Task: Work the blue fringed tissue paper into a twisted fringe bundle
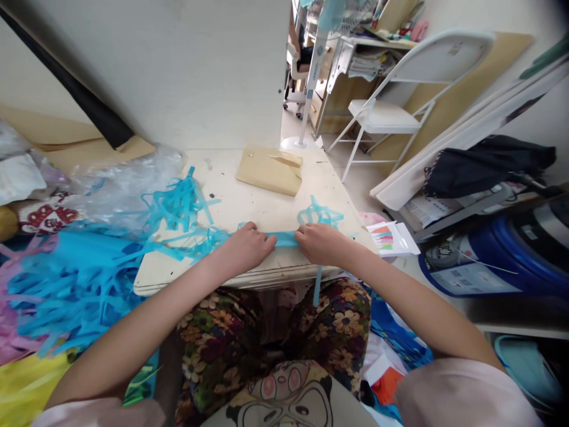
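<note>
Small pale wooden table (267, 207) in a cluttered room. At its near edge, left hand (246, 246) and right hand (320, 243), knuckles up, arms reaching in from either side, each closed in a pinch on one end of a blue paper strip (285, 238) lying flat between them. Just left, a tangle of blue paper fringe (178, 207) spilling off the table edge; further back, a brown paper parcel (270, 170). Beyond, a white folding chair (391, 107) and a fan stand (306, 112) on the floor.
</note>
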